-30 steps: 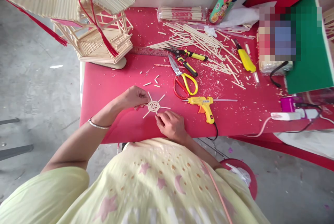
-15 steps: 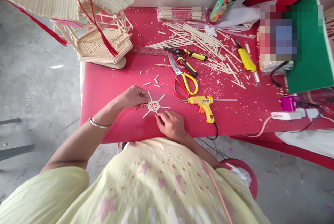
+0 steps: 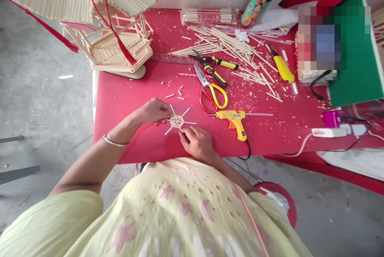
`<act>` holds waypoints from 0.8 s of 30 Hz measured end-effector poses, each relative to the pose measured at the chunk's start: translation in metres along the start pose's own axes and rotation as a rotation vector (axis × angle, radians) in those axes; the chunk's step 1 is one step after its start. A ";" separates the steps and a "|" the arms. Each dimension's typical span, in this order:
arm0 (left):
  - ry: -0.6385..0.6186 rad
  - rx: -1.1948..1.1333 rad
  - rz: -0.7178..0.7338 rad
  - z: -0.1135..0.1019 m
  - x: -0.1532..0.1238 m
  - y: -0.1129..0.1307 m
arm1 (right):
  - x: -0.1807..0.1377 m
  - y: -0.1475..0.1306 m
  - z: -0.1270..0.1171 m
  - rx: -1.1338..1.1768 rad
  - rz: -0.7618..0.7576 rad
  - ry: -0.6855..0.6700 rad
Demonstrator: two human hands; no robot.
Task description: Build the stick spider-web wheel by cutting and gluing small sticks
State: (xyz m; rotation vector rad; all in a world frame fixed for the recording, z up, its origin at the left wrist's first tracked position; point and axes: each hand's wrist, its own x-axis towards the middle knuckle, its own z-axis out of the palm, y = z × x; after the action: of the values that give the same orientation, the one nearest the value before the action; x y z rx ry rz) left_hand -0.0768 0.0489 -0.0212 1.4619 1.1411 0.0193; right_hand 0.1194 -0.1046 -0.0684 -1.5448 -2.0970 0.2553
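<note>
A small six-spoked frame of thin wooden sticks, with hexagon rings round its centre, is between my hands, low over the red table. My left hand pinches it at its left side, fingers closed. My right hand is closed on the end of its lower right spoke, which the fingers partly hide. Several short stick pieces lie just beyond the frame. To the right are a yellow glue gun with a glue stick in its back and scissors with one red and one yellow handle.
A stick-built pavilion model with red tassels stands at the back left. Behind the scissors lie black-and-yellow cutters, loose sticks and a ruler. A yellow utility knife and a power strip are farther right.
Nearly nothing differs. Both hands keep their hold on the stick frame, and the whole view has shifted very slightly.
</note>
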 end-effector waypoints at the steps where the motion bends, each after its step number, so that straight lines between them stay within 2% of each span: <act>1: -0.001 -0.003 -0.003 0.000 0.000 0.000 | 0.000 0.000 0.000 0.003 0.001 -0.002; 16: 0.000 -0.039 -0.014 0.001 0.000 0.003 | -0.001 0.001 0.001 0.010 0.003 0.000; 24: -0.011 0.055 0.002 -0.003 -0.004 -0.001 | 0.001 -0.001 -0.001 -0.004 0.004 0.015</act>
State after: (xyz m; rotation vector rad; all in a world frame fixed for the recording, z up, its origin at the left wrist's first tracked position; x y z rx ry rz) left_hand -0.0814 0.0490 -0.0190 1.5101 1.1393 -0.0192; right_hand 0.1188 -0.1039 -0.0667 -1.5486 -2.0845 0.2408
